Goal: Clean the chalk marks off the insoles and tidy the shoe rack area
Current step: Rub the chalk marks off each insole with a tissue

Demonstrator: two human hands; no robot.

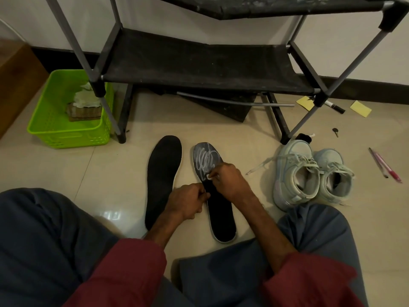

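head | looks down, forward | close above floor (110, 169) (seated)

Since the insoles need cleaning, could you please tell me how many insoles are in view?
2. A plain black insole lies on the floor to the left; a chalk-marked insole lies right of it, under both hands. Others may be hidden inside the shoes.
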